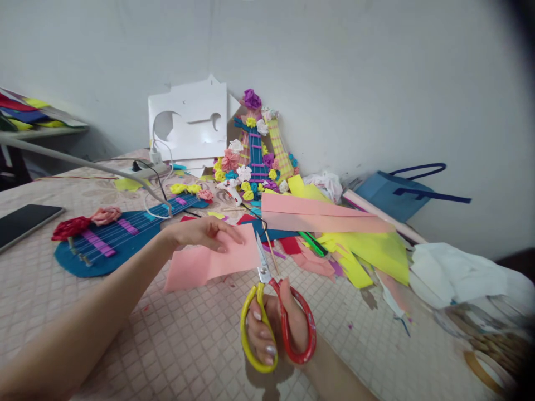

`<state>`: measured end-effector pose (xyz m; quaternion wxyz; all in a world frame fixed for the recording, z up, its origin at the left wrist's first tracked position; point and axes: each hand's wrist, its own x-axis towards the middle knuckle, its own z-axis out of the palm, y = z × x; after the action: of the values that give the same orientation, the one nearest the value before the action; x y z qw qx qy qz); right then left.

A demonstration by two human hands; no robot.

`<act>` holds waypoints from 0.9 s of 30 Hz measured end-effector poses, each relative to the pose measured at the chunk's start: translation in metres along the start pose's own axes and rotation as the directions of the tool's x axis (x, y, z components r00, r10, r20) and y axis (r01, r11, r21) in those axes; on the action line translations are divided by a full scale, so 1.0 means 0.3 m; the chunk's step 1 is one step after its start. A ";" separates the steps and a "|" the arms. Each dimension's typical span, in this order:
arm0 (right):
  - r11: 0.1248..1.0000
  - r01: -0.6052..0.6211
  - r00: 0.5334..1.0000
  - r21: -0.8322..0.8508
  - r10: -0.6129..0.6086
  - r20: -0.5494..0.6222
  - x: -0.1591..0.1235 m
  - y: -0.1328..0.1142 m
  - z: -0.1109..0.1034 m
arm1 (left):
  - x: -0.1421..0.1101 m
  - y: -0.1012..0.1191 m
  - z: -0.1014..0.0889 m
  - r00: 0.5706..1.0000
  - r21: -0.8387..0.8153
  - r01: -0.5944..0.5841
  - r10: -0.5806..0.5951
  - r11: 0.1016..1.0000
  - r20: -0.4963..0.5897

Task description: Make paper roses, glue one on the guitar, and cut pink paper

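My left hand (204,233) pinches a piece of pink paper (190,265) by its upper part, thumb on top. The sheet hangs low over the table, its right edge beside the scissor blades. My right hand (271,323) grips scissors (264,273) with one yellow and one red handle, fingers through the loops. Their blades point up and away at the paper's right edge; whether they are cutting into it I cannot tell. To the left of the paper lies a blue guitar-shaped craft (142,228) with purple strips, strings and paper flowers.
A white glue gun (230,190), a green cutter (313,244), and pink and yellow paper (368,250) lie beyond my hands. Flower-covered guitar crafts (256,150) lean on the wall. A phone (27,223) is at left, a blue bag (393,197) and tape roll (487,370) at right.
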<state>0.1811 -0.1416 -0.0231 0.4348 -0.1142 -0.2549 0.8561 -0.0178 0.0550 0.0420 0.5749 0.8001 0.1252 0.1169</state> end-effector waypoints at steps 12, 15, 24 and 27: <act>0.999 -0.007 1.000 0.034 0.006 0.016 -0.004 -0.002 0.003 | 0.003 -0.003 -0.002 1.000 0.013 -0.026 0.026 1.000 -0.011; 0.999 0.010 1.000 0.041 -0.011 0.025 -0.004 0.002 0.000 | 0.004 -0.003 -0.002 0.999 0.012 -0.039 0.039 0.999 -0.011; 1.000 0.005 1.000 0.007 -0.004 -0.022 -0.002 0.000 0.011 | 0.010 0.015 -0.001 0.999 -0.045 -0.018 0.020 0.999 0.050; 1.000 -0.001 1.000 0.001 0.001 -0.021 -0.003 0.001 0.009 | 0.016 0.012 0.004 0.998 -0.084 -0.033 0.037 0.996 0.050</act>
<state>0.1805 -0.1433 -0.0210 0.4370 -0.1232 -0.2497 0.8553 -0.0126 0.0545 0.0454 0.6084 0.7804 0.0912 0.1115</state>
